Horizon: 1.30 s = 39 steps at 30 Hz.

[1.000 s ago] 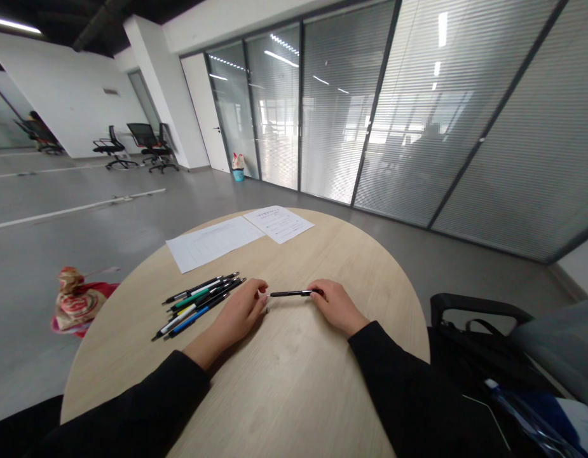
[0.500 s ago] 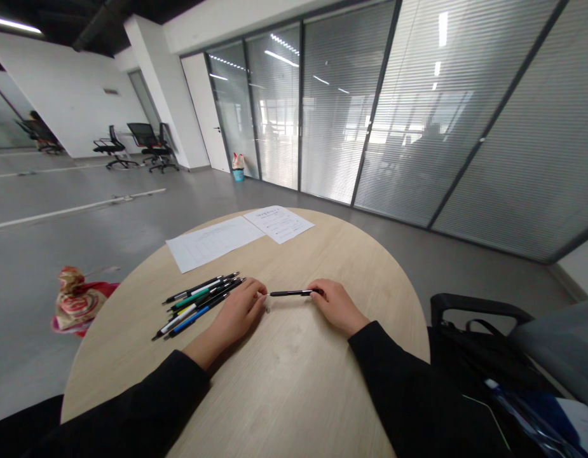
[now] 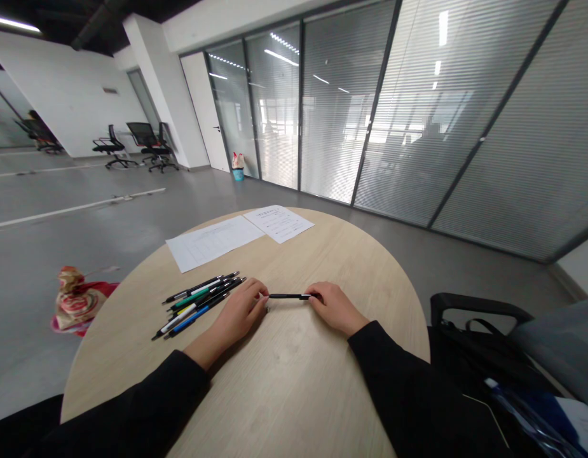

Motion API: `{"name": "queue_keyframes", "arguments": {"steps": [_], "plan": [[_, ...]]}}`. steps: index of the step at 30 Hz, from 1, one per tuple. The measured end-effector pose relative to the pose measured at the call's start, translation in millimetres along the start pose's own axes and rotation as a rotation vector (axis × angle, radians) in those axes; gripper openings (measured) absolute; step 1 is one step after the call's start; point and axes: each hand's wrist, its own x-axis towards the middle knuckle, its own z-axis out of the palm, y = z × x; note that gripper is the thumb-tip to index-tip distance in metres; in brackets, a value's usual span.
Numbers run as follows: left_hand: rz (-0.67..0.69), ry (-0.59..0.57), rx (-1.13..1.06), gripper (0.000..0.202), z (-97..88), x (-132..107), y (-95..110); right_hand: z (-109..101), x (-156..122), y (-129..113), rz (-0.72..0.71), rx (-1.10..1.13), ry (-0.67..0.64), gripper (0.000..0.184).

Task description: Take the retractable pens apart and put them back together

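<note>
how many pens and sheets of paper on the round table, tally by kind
white sheets of paper: 2
black pen between the hands: 1
pens in the pile: about 6 (they overlap, so the count is not exact)
total: about 9

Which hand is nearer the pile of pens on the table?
Left hand, right beside the pile of pens; the right hand is farther off, beyond the single black pen.
</note>
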Motion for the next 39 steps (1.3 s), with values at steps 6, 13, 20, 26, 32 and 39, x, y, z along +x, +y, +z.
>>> {"name": "queue_keyframes", "arguments": {"steps": [6,13,20,26,32,39], "plan": [[-0.004,0.006,0.009,0.014,1.8,0.0,-3.0,0.8,-0.2,1.4,-0.003,0.007,0.018,0.015],[-0.054,-0.010,0.049,0.014,6.1,-0.8,-9.1,0.8,0.6,5.9,0.005,0.005,0.052,0.015],[-0.041,-0.103,0.160,0.030,5.1,-0.6,-6.9,-1.8,1.6,5.4,0.026,0.010,0.084,0.016],[0.036,-0.172,0.341,0.036,6.1,-0.1,0.4,-3.8,0.7,1.7,0.041,0.001,0.085,0.016],[0.059,-0.216,0.414,0.038,5.1,0.7,3.4,-2.2,1.7,3.0,0.040,-0.003,0.080,0.015],[0.055,-0.232,0.432,0.031,8.2,1.5,1.3,-2.4,1.4,3.9,0.043,-0.003,0.079,0.015]]}}
